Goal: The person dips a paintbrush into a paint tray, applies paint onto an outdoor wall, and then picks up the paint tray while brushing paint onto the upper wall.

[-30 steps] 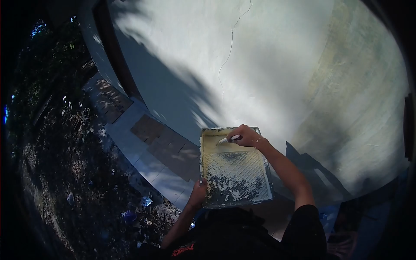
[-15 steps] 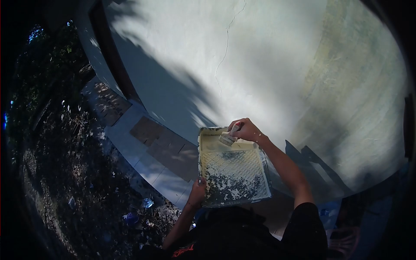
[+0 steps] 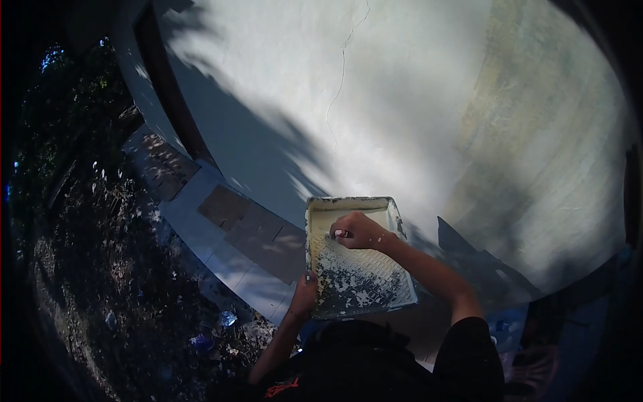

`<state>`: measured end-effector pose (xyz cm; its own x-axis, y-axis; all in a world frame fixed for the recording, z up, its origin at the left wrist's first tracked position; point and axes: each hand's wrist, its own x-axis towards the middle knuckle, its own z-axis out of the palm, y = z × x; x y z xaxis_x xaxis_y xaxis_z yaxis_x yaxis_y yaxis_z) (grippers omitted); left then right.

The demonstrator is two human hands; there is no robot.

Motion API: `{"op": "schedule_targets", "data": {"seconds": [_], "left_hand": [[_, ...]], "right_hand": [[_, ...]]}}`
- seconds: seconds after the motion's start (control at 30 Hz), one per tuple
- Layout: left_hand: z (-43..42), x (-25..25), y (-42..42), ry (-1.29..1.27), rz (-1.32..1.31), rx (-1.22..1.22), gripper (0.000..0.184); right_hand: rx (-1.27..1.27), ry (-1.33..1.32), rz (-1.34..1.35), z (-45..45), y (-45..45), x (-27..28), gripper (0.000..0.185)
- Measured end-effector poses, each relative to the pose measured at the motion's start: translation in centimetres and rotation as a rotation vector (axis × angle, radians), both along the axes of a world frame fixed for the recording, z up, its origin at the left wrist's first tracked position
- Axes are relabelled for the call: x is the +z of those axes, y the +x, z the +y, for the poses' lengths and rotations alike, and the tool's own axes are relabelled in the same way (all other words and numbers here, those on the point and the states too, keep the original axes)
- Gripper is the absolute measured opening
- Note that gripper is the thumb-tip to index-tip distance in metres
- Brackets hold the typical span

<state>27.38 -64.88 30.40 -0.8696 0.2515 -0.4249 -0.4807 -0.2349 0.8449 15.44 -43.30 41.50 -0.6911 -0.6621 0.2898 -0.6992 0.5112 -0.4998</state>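
My left hand (image 3: 306,295) grips the left edge of a paint tray (image 3: 365,271), held out in front of my body. Cream paint lies in the tray's far well, and its ribbed slope is patchy with dark, bare spots. Over the upper part of the slope, my right hand (image 3: 362,230) is closed around a paintbrush (image 3: 341,233). Only the end of the brush's handle shows; the hand covers the bristles, so I cannot tell whether they touch the tray. Small paint specks dot the right wrist.
A pale wall (image 3: 402,134) rises ahead, with a thin crack (image 3: 343,63) and a yellowish, blotchy band at right. Along its foot runs a tiled ledge (image 3: 248,234). Leaf-strewn ground (image 3: 127,288) lies to the left, and a pinkish chair-like object (image 3: 532,368) stands low at right.
My right hand has moved with the paintbrush from the tray's far well back toward me and slightly left, and has turned so the bristles are hidden. The left hand keeps hold of the tray.
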Motion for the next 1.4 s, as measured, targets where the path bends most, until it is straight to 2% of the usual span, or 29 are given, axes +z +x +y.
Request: {"op": "schedule_targets", "data": {"seconds": [0.1,0.2,0.3,0.4,0.5,0.6,0.7,0.77,0.87,0.97,1.07,1.17,1.23,1.4], "left_hand": [[-0.2,-2.1,-0.5,0.043,0.020,0.000,0.047],[-0.1,-0.9,-0.1,-0.007,-0.026,0.017,0.047],[0.0,0.3,0.3,0.066,-0.009,0.010,0.048],[0.3,0.5,0.5,-0.056,0.037,0.052,0.050],[0.4,1.4,1.0,-0.045,0.002,0.098,0.049],[0.3,1.6,1.3,-0.030,-0.005,0.095,0.048],[0.3,2.4,1.4,0.007,-0.003,0.095,0.048],[0.2,1.3,1.0,0.080,-0.001,0.089,0.044],[-0.3,0.4,0.6,0.101,0.012,0.031,0.048],[-0.5,0.5,0.4,0.114,0.032,0.004,0.051],[-0.2,2.2,0.7,0.143,0.047,0.030,0.049],[-0.4,-0.3,0.5,0.132,0.034,0.062,0.047],[-0.4,-0.5,0.8,0.130,0.050,0.065,0.046],[0.6,1.2,1.9,0.196,0.102,0.101,0.048]], "right_hand": [[0.034,0.052,-0.023,-0.2,-0.3,-0.2,0.017],[0.053,0.009,-0.182,-0.7,1.1,2.3,0.018],[-0.105,-0.072,-0.238,0.6,0.4,3.2,0.011],[-0.359,-0.587,-0.684,3.2,-1.6,1.9,0.015],[-0.498,-0.900,-0.847,5.4,-1.4,4.0,0.018],[-0.501,-1.191,-0.919,7.8,-1.8,3.6,0.025],[-0.497,-1.305,-0.920,9.9,-1.4,5.9,0.026],[-0.495,-1.347,-0.848,11.0,-0.3,8.9,0.025],[-0.523,-1.258,-0.650,14.0,0.4,15.1,0.025],[-0.661,-0.983,-0.362,17.3,2.3,23.4,0.023],[-0.694,-0.792,-0.105,21.2,4.0,31.5,0.020],[-0.712,-0.523,0.183,25.4,5.6,38.5,0.014],[-0.835,-0.139,0.457,27.0,7.2,42.2,0.015],[-0.876,0.135,0.598,28.2,10.8,48.5,0.014]]}}
